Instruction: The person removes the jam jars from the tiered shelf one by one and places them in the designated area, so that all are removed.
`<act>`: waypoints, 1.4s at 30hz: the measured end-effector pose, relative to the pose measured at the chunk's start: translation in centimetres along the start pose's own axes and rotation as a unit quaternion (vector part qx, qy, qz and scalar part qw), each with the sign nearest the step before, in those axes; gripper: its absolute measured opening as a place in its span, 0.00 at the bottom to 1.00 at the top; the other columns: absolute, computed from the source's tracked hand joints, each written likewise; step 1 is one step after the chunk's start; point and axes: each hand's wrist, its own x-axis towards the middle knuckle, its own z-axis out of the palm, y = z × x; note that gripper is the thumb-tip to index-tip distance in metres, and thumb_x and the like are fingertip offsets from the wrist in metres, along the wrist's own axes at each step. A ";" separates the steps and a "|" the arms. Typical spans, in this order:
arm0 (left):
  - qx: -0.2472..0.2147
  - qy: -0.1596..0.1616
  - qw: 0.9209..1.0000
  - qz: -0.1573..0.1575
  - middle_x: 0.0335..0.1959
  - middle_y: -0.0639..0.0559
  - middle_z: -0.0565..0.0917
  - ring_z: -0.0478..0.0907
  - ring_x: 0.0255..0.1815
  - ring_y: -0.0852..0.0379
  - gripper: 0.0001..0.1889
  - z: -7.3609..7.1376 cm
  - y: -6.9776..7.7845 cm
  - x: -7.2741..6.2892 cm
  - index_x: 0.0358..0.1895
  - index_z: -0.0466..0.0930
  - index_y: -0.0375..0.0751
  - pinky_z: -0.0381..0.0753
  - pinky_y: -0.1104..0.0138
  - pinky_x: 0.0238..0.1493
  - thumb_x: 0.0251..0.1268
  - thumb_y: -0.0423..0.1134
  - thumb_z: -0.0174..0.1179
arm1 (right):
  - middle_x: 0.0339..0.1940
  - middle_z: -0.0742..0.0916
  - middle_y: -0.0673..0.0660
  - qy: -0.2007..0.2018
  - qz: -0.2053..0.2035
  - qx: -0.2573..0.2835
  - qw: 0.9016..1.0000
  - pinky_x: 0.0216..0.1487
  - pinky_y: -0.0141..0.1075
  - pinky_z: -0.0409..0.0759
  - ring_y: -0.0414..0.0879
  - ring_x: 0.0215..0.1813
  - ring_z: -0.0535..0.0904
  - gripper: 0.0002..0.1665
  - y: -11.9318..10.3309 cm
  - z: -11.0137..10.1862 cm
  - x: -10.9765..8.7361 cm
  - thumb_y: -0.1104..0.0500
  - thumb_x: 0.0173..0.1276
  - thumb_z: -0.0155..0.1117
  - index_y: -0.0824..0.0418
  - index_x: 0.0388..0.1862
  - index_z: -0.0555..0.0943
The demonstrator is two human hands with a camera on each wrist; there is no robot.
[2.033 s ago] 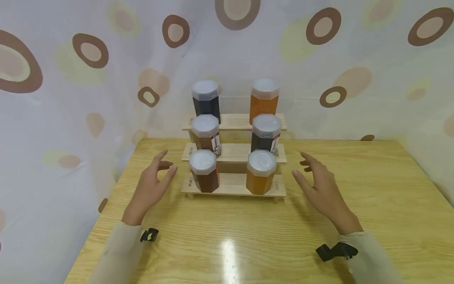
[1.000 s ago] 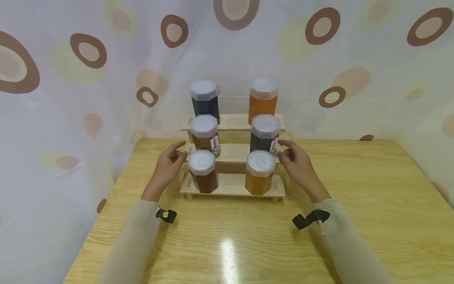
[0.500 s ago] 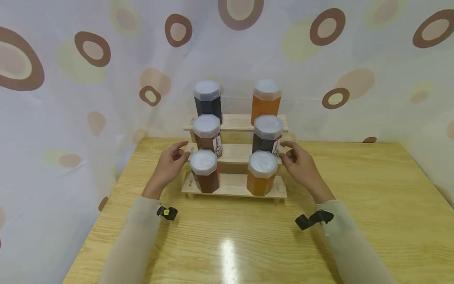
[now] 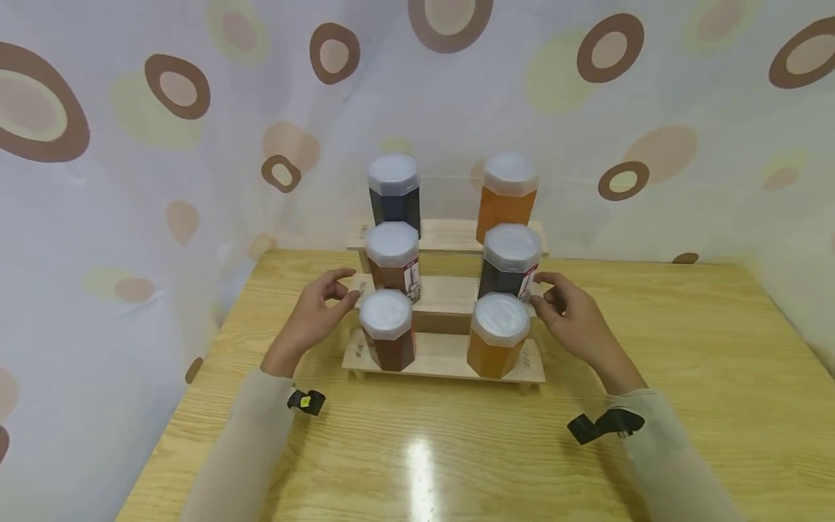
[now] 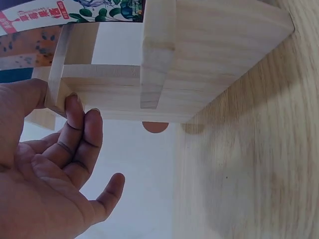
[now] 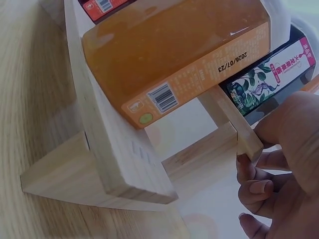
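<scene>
A three-tier wooden display rack (image 4: 443,355) stands on the table with two lidded jars on each tier. My left hand (image 4: 308,319) pinches the left end of the middle shelf (image 5: 99,71), thumb above and fingertips beneath. My right hand (image 4: 577,326) likewise pinches that shelf's right end (image 6: 249,142). On top are a dark blue jar (image 4: 394,206) and an orange jar (image 4: 505,210). The middle tier bears a brown jar (image 4: 388,278) and a blackish jar (image 4: 499,281), both labelled. Below sit a reddish-brown jar (image 4: 393,351) and an amber jar (image 4: 493,355).
Light wood table (image 4: 417,420) surrounds the rack, with a bright reflection near its front. A patterned cloth (image 4: 443,109) hangs right behind the table's back edge and along the left side. Black wrist cameras (image 4: 306,401) are strapped over the sleeves.
Both hands came in from the sides and took hold of the middle shelf's ends. Since then the rack, with its jars, has shifted toward me and slightly right.
</scene>
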 end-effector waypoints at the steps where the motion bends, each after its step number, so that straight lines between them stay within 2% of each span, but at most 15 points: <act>1: 0.005 -0.002 1.000 0.001 0.36 0.40 0.83 0.80 0.51 0.39 0.23 0.1 0.1 -0.1 0.70 0.70 0.29 0.73 0.44 0.60 0.78 0.35 0.60 | 0.33 0.80 0.58 0.001 -0.002 -0.004 1.000 0.29 0.33 0.69 0.49 0.33 0.72 0.19 0.0 -0.1 -0.2 0.64 0.78 0.62 0.70 0.64 0.76; 4: 0.017 -0.009 1.000 0.006 0.35 0.42 0.83 0.79 0.46 0.43 0.23 0.4 0.4 -0.4 0.69 0.70 0.29 0.74 0.49 0.54 0.78 0.35 0.60 | 0.32 0.80 0.58 0.003 -0.008 -0.010 1.000 0.28 0.32 0.69 0.47 0.31 0.73 0.20 0.0 -0.5 -0.8 0.64 0.77 0.62 0.70 0.64 0.76; 8: 0.023 -0.014 1.000 0.013 0.34 0.44 0.82 0.78 0.44 0.45 0.23 0.8 0.9 -1.0 0.68 0.71 0.29 0.75 0.49 0.50 0.77 0.35 0.61 | 0.31 0.80 0.57 0.006 -0.018 -0.014 1.000 0.26 0.32 0.69 0.44 0.30 0.72 0.19 0.0 -1.0 -1.5 0.65 0.77 0.63 0.70 0.63 0.76; 17: 0.035 -0.029 0.998 0.033 0.32 0.48 0.81 0.77 0.44 0.47 0.23 1.7 1.8 -1.9 0.67 0.71 0.29 0.76 0.49 0.49 0.75 0.34 0.62 | 0.29 0.79 0.54 0.006 -0.037 -0.017 0.999 0.25 0.32 0.69 0.42 0.28 0.71 0.19 0.1 -2.2 -3.3 0.67 0.75 0.64 0.70 0.62 0.77; 23: 0.035 -0.034 0.998 0.045 0.31 0.49 0.80 0.77 0.44 0.47 0.23 2.3 2.2 -2.2 0.67 0.71 0.28 0.76 0.46 0.49 0.74 0.34 0.63 | 0.29 0.79 0.53 0.007 -0.034 -0.024 0.999 0.25 0.31 0.69 0.39 0.28 0.71 0.20 0.5 -2.7 -4.1 0.68 0.74 0.64 0.70 0.63 0.76; 27: 0.034 -0.031 0.998 0.044 0.31 0.49 0.80 0.77 0.41 0.48 0.23 2.6 2.1 -2.3 0.67 0.72 0.30 0.77 0.49 0.45 0.74 0.34 0.63 | 0.29 0.80 0.52 0.009 -0.037 -0.024 0.999 0.25 0.30 0.69 0.39 0.28 0.71 0.20 0.7 -2.7 -4.4 0.69 0.73 0.65 0.70 0.63 0.76; 32: 0.031 -0.016 0.998 0.051 0.33 0.49 0.82 0.81 0.45 0.47 0.25 2.9 1.8 -3.1 0.69 0.71 0.31 0.80 0.46 0.52 0.75 0.35 0.64 | 0.28 0.79 0.51 0.011 -0.053 -0.020 0.998 0.25 0.31 0.69 0.39 0.28 0.71 0.19 0.7 -2.9 -4.4 0.70 0.72 0.66 0.69 0.61 0.77; 34: 0.027 -0.012 0.998 0.049 0.36 0.49 0.83 0.82 0.46 0.47 0.27 3.0 1.7 -3.7 0.73 0.69 0.34 0.80 0.45 0.55 0.75 0.36 0.64 | 0.28 0.80 0.51 0.009 -0.056 -0.025 0.998 0.26 0.32 0.70 0.39 0.28 0.72 0.19 0.9 -3.0 -4.5 0.69 0.73 0.66 0.68 0.61 0.78; 38: 0.013 -0.021 0.999 0.025 0.44 0.46 0.83 0.81 0.46 0.50 0.33 3.0 1.4 -5.0 0.80 0.60 0.42 0.81 0.52 0.51 0.78 0.41 0.61 | 0.31 0.83 0.52 0.003 -0.057 -0.042 0.997 0.27 0.34 0.72 0.39 0.30 0.75 0.20 1.2 -3.5 -4.5 0.65 0.75 0.65 0.66 0.63 0.78; 40: 0.006 -0.033 0.999 0.010 0.48 0.43 0.83 0.81 0.47 0.49 0.33 2.9 1.3 -5.6 0.82 0.55 0.44 0.80 0.54 0.49 0.82 0.43 0.56 | 0.34 0.85 0.54 0.004 -0.057 -0.050 0.997 0.27 0.34 0.73 0.39 0.31 0.76 0.20 1.4 -3.9 -4.4 0.63 0.76 0.64 0.66 0.65 0.77; 42: -0.003 -0.045 0.999 -0.011 0.49 0.42 0.83 0.82 0.48 0.47 0.29 2.6 1.2 -6.2 0.81 0.55 0.43 0.81 0.54 0.48 0.85 0.46 0.49 | 0.38 0.86 0.57 0.009 -0.059 -0.056 0.997 0.27 0.34 0.73 0.38 0.33 0.76 0.21 1.5 -4.4 -4.2 0.62 0.77 0.63 0.65 0.66 0.77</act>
